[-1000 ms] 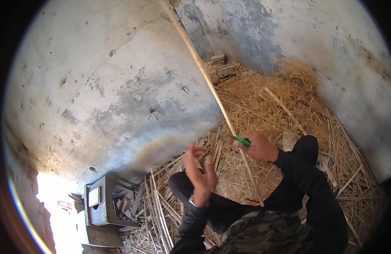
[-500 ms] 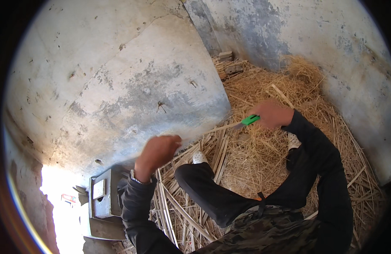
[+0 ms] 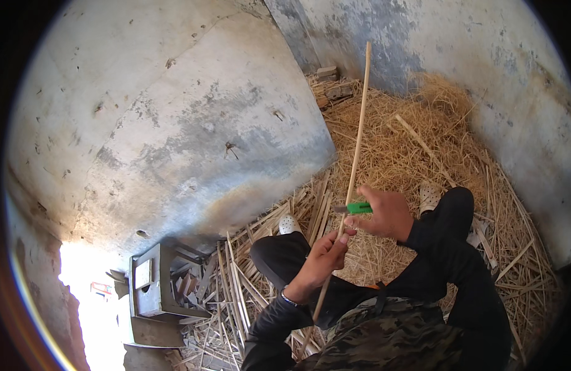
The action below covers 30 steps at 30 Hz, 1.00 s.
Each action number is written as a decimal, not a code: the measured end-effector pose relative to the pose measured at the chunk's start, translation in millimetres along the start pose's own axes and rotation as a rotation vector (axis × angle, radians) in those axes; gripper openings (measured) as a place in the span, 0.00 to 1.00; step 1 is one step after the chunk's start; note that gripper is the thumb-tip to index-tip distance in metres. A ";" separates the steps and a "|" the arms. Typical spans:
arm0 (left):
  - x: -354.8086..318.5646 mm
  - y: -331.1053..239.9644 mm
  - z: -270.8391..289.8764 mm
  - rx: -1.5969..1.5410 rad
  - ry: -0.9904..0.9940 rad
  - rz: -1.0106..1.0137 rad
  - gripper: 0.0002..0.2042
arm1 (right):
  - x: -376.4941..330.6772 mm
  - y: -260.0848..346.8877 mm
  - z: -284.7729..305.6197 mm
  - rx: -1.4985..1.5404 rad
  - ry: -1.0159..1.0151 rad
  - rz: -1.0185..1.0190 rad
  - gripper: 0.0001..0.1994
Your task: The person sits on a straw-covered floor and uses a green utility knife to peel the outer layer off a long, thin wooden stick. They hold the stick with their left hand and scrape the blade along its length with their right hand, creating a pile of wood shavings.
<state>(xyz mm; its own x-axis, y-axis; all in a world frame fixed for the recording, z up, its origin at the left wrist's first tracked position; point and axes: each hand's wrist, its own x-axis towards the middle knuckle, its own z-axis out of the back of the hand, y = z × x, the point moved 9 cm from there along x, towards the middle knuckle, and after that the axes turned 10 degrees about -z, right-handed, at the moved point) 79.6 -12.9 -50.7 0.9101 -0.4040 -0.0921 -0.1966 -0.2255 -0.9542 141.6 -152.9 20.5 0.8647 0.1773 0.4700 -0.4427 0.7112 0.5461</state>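
Note:
My left hand (image 3: 319,263) is closed round a long, thin pale wooden strip (image 3: 359,130), gripping it low down. Tilted slightly, the strip rises from near my lap to well above both hands. A green box cutter (image 3: 360,208) is in my right hand (image 3: 389,216), its blade lying across the strip just above my left fingers. My right thumb side stretches up past the handle, while the lower fingers come close to the strip. Whether those fingers touch it, I cannot tell.
Dry shavings (image 3: 434,142) heap up against the corner walls. Loose strips (image 3: 236,297) cover the floor on the left, beside a grey wooden box (image 3: 150,290) with scraps inside. A brick (image 3: 327,73) lies at the back. White perforated shoes (image 3: 290,225) show beyond my bent legs.
Both hands have come together in front of my lap. The strip has swung from lying across between them to nearly upright, and the box cutter has moved down and toward me.

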 end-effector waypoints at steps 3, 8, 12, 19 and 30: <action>-4.1 -5.3 -13.1 -0.092 -0.042 0.009 0.15 | -9.5 -10.6 -16.8 -0.057 0.101 -0.072 0.36; -13.8 3.6 -12.0 -0.055 -0.056 -0.061 0.18 | -16.9 -24.6 -21.3 -0.134 0.133 -0.105 0.38; -20.0 -5.0 -11.2 0.192 -0.125 -0.123 0.18 | -20.4 -13.5 -22.3 -0.132 0.135 -0.025 0.38; -31.0 -15.1 -6.5 0.541 -0.201 -0.175 0.17 | -22.8 -20.5 -48.0 -0.197 0.262 -0.035 0.39; -35.6 -13.6 -4.7 0.450 -0.230 -0.116 0.17 | 8.5 -34.1 -48.7 -0.141 0.238 -0.073 0.39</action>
<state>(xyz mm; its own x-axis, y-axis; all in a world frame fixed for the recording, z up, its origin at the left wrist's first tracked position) 48.2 0.4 -33.2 0.9833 -0.1817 0.0097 0.0405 0.1665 -0.9852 175.7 -142.6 -28.0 0.9320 0.2647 0.2475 -0.3537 0.8128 0.4628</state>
